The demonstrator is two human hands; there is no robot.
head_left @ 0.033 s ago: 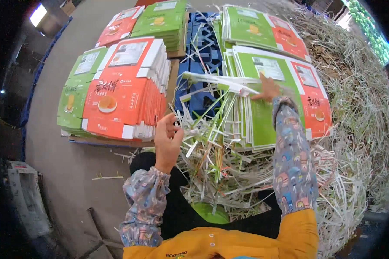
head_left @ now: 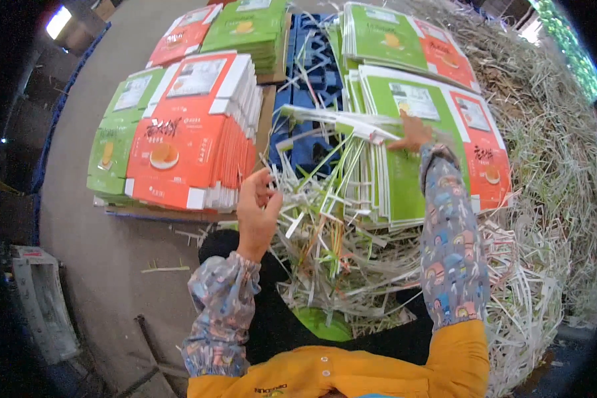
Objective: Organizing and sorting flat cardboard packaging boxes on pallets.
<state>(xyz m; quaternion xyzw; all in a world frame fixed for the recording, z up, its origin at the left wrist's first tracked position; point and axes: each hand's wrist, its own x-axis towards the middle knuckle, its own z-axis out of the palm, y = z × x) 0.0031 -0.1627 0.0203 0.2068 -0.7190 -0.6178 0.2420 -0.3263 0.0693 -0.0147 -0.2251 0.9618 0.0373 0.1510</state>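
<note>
Largest item: the heap of shredded paper strips (head_left: 544, 152), which covered the floor along my right side and ran in front of my knees. Next, the blue pallet (head_left: 305, 159), visible between 2 rows of stacked flat printed cartons, strips strewn across it.

I counted 4 main stacks. The near right stack (head_left: 408, 189), green with a red side panel, lay just beyond the strips in front of me; its upper sheets stood slightly fanned at the left edge. The near left stack (head_left: 179, 159), red and green, lay across the pallet from it. The far right stack (head_left: 385, 40) and the far left stack (head_left: 245, 36) stood behind these 2.

A grey crate (head_left: 43, 298) stood on the floor well to my left. Patterned sleeves (head_left: 452, 232) covered my 2 forearms.

My right hand (head_left: 414, 132) lay on the green face of the near right stack, fingers spread. Its thumb side met the end of a bundle of white strips (head_left: 338, 123) reaching out over the pallet; I could not tell whether it gripped them. My left hand (head_left: 259, 205) was raised beside the near left stack, fingers loosely curled, thumb held off them.

Smallest: 1 loose strip (head_left: 166, 269) on the floor at left.
</note>
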